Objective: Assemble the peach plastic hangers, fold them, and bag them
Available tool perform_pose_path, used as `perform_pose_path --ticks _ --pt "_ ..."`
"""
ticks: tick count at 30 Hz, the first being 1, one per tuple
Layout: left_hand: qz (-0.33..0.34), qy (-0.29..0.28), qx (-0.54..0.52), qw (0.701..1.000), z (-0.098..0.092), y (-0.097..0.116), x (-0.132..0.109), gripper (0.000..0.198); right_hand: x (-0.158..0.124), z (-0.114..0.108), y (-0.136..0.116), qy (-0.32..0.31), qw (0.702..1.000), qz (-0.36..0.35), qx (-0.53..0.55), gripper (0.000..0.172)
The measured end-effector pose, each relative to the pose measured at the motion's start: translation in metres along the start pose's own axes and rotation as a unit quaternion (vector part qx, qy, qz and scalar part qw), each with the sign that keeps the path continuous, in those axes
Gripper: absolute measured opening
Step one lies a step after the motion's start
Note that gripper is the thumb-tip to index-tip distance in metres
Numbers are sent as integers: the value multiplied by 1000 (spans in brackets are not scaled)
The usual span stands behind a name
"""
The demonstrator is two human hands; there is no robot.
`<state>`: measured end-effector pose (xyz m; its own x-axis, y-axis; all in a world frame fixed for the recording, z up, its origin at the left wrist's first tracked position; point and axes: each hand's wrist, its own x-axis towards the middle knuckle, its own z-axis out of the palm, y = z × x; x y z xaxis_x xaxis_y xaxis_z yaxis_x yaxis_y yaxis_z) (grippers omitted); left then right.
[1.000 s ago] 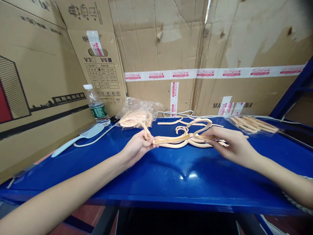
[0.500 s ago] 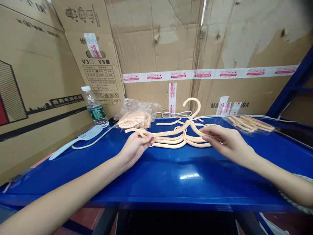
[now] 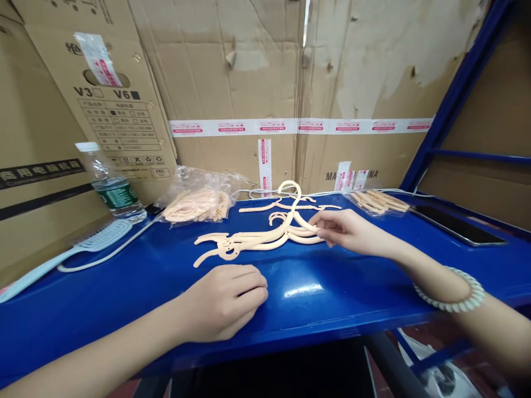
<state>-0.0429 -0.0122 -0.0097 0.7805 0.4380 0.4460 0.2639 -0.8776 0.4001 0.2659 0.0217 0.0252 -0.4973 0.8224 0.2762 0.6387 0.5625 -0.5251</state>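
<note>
Peach-coloured folding clothes hangers (image 3: 257,239) lie stacked near the middle of the blue table, the hook of the top one pointing up and back. My right hand (image 3: 350,232) pinches the right arm of the top hanger between thumb and fingers. My left hand (image 3: 232,301) rests closed near the table's front edge, apart from the hangers, its fingers curled with nothing seen in them. Just behind the stack lies another spread hanger (image 3: 259,207).
At the left are a pale blue hairbrush (image 3: 103,235), a water bottle (image 3: 118,193) and a plastic bag of hanger parts (image 3: 194,204). Another bag of parts (image 3: 379,202) and a black phone-like slab (image 3: 458,224) lie to the right. Cardboard (image 3: 232,83) walls the back.
My left hand has let go of the hanger's left end and come down toward the table's front edge. My right hand still holds the right arm. The view has shifted right.
</note>
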Motion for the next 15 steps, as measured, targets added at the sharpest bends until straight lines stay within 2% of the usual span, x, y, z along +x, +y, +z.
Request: perform_pose_path --ticks 4,6,15 --pt "64 -49 119 990 -2 1 2 29 0 4 3 -27 999 -2 -38 14" --pt "76 -52 143 985 -2 2 2 32 0 5 3 -39 997 -4 -74 10" --pt "55 -30 165 984 1 4 -1 23 -1 5 10 -73 991 -23 -113 9"
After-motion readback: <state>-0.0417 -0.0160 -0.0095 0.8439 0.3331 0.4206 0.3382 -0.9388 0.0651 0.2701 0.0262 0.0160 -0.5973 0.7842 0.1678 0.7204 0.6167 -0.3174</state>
